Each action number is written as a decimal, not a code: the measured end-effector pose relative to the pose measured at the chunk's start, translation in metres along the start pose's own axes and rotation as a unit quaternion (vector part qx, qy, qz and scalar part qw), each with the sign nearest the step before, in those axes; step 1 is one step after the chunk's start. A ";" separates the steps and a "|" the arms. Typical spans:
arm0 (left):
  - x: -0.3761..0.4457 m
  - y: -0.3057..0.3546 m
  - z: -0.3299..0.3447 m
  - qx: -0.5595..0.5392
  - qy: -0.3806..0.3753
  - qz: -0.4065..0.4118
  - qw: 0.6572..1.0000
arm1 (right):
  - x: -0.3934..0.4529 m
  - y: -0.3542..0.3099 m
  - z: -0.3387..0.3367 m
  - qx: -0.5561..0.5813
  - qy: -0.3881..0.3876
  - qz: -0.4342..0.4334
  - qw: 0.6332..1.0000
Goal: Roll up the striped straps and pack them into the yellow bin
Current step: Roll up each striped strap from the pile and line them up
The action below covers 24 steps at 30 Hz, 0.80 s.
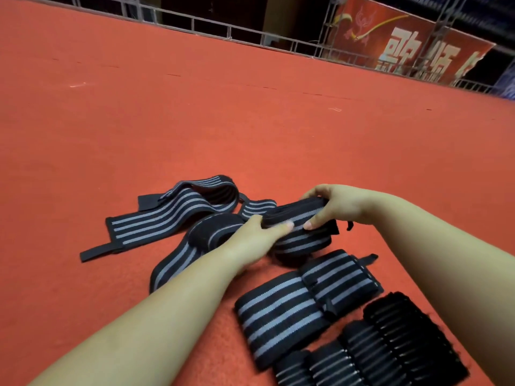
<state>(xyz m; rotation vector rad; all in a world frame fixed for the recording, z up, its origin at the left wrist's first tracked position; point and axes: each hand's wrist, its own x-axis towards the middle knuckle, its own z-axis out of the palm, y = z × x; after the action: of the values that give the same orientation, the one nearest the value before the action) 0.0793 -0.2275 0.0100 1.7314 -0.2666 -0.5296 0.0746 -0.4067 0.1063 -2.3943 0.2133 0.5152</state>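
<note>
- My right hand [338,206] arches over the far end of a half-rolled striped strap [299,221], its fingers [312,224] curled round the roll and the thumb tip pressed on the near face.
- My left hand [257,240] pinches the same roll from the other end, thumb on top, so the strap is held between both hands just above the red carpet [250,121].
- To roll it well, I judge I should keep the edges of each turn lined up and the tension even, turning with the right while the left steadies the core, or the coil will cone out sideways.
- The black tab [348,225] hanging by my right wrist looks like the closure end; I would finish the roll toward it.
- Just beyond my left hand lie two loose straps [172,215], one looped, one trailing under my forearm; they could snag as I turn.
- Nearer me, to the right, a flat bundle [281,310] and a row of finished rolls [390,344] sit side by side.
- The carpet is open far ahead and to the left, up to a metal railing [195,26].
- The yellow bin is not in view.
</note>
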 end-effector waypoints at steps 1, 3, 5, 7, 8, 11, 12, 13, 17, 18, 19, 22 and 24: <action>0.001 0.000 0.002 -0.071 0.001 -0.002 0.997 | 0.001 0.003 -0.003 0.052 0.006 -0.001 0.999; 0.004 0.002 0.004 -0.160 0.008 -0.014 0.987 | 0.002 0.010 -0.003 0.145 0.017 -0.006 0.989; 0.008 0.002 0.009 -0.185 0.008 -0.043 0.982 | 0.006 0.017 0.000 0.169 0.040 0.010 0.985; 0.009 0.001 0.016 -0.191 0.009 -0.080 0.978 | 0.010 0.023 0.005 0.148 0.062 0.027 0.987; 0.008 0.000 0.019 -0.191 0.013 -0.096 0.977 | 0.012 0.025 0.007 0.129 0.068 0.032 0.989; 0.005 -0.004 0.022 -0.142 0.035 -0.123 0.982 | 0.013 0.029 0.018 0.028 0.071 0.044 0.996; 0.003 -0.004 0.023 -0.106 0.042 -0.128 0.985 | 0.014 0.029 0.022 -0.010 0.068 0.050 0.996; 0.000 -0.004 0.022 -0.058 0.048 -0.133 0.988 | 0.015 0.030 0.026 -0.035 0.063 0.055 0.996; -0.005 -0.003 0.014 0.012 0.079 -0.124 0.989 | 0.015 0.026 0.033 -0.019 0.056 0.050 0.997; -0.008 -0.002 0.010 0.006 0.089 -0.118 0.989 | 0.014 0.023 0.034 0.000 0.052 0.044 0.998; -0.011 -0.002 0.006 0.008 0.101 -0.113 0.988 | 0.014 0.019 0.035 0.015 0.045 0.038 0.998; -0.023 -0.005 -0.008 0.020 0.115 -0.123 0.986 | 0.016 0.006 0.043 0.009 0.023 0.030 0.999; -0.031 -0.007 -0.017 0.010 0.107 -0.140 0.984 | 0.019 -0.002 0.052 -0.021 0.007 0.026 0.999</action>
<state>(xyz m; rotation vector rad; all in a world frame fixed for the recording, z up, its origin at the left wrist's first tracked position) 0.0596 -0.1976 0.0119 1.8403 0.1270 -0.5372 0.0769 -0.3723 0.0633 -2.4398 0.2740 0.5327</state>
